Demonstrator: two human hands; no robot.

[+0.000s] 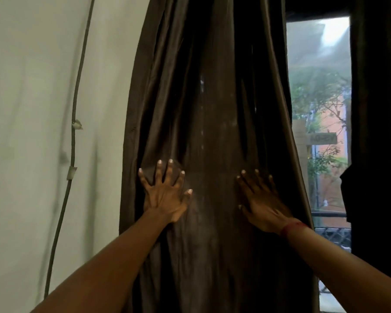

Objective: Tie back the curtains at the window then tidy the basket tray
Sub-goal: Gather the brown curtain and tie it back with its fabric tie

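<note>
A dark brown curtain (208,98) hangs in gathered folds in front of me, left of the window (321,114). My left hand (165,193) lies flat against its left side with fingers spread. My right hand (262,202) presses flat on its right side, fingers straight, a red band on the wrist. Neither hand grips the cloth. A second dark curtain (377,132) hangs at the far right of the window. No tie-back or basket tray is in view.
A pale wall (32,109) fills the left, with a grey cable (73,132) running down it, taped in places. Through the glass I see trees, a reddish building and a railing (332,231).
</note>
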